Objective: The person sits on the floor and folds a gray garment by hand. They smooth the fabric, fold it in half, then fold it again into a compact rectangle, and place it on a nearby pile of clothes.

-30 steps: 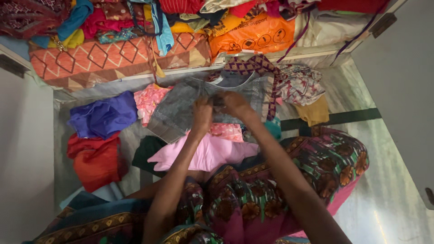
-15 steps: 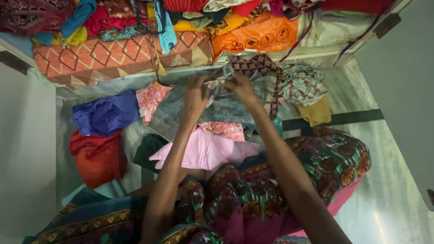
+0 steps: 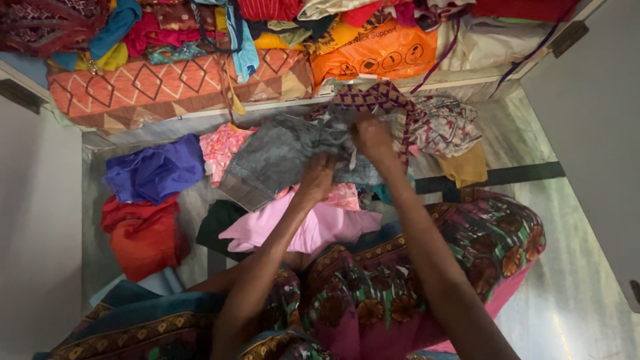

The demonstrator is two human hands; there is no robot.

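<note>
Left hand (image 3: 316,175) and right hand (image 3: 371,135) both closed, pinching the grey garment (image 3: 283,152), bunched mid-floor (image 3: 573,280) just below the cupboard shelf edge (image 3: 200,112). Fingertips buried in folds, grip detail unclear. Garment's lower edge overlaps pink cloth (image 3: 310,227).

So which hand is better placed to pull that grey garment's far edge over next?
Probably the right hand: it grips the grey garment at its far edge, while the left hand holds the near side.
</note>
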